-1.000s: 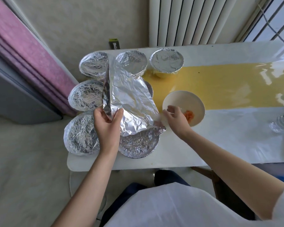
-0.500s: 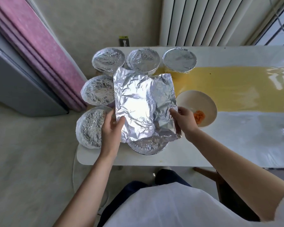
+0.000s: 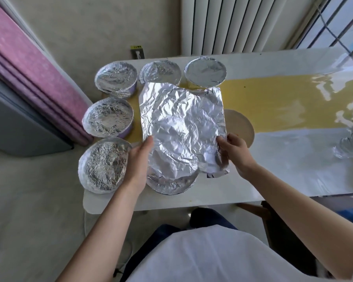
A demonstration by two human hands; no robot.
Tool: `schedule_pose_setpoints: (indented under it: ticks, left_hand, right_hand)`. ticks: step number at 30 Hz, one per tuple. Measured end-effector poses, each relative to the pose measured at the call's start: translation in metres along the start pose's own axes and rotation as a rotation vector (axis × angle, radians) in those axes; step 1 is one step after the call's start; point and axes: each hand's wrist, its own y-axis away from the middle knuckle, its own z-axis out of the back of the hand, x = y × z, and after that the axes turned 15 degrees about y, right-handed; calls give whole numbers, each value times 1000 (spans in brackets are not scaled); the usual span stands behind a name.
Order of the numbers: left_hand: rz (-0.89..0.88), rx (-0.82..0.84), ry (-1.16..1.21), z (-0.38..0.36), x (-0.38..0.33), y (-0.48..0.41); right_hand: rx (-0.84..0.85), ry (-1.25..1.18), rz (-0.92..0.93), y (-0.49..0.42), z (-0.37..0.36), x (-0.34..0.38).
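Head view, reported near to far. The left hand (image 3: pixel 138 159) grips the left edge of the foil sheet (image 3: pixel 181 127). Its thumb lies along the top face and its other fingers are hidden beneath. The right hand (image 3: pixel 234 153) pinches the right edge near the lower corner, with the fingers curled onto the foil.

The sheet is spread between the two hands and held roughly flat above the table (image 3: pixel 273 180). It is silver, roughly rectangular and heavily creased over its whole face. A round rim impression shows across the middle. The far edge is uneven, and the near right corner is folded under.

Directly below the sheet, between the hands, sits a foil-lined plate (image 3: pixel 171 186) with only its near rim showing. Just left of the left hand, a second lined plate (image 3: pixel 103 164) lies at the table's edge. Just beyond the right hand, a beige bowl (image 3: pixel 240 127) is partly hidden by the sheet.

Beyond the left hand stand a purple-walled dish (image 3: pixel 108 119) and, farther on, a corner dish (image 3: pixel 116 79), both lined with foil. Past the sheet's far edge are a middle dish (image 3: pixel 161 72) and a flat-covered dish (image 3: pixel 205 72). Well right of the right hand lies a crumpled foil piece (image 3: pixel 348 146).
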Motion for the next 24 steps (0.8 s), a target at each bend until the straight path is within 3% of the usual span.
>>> schedule_pose_setpoints:
  ticks: [7,15,20,24]
  left_hand:
    - [225,24,286,-30,-2,-17]
    - [288,33,325,-62,10,-36]
    - [168,8,276,-90,17,-43]
    - [95,-78,74,-106,18,-48]
  right_hand:
    - [-63,7,-27,-11,30,-17]
    - [-92,3,-48,-28,61,-24]
    - [-98,-9,-43,-39,79,-24]
    - [-115,-13,-37,-44,92,-24]
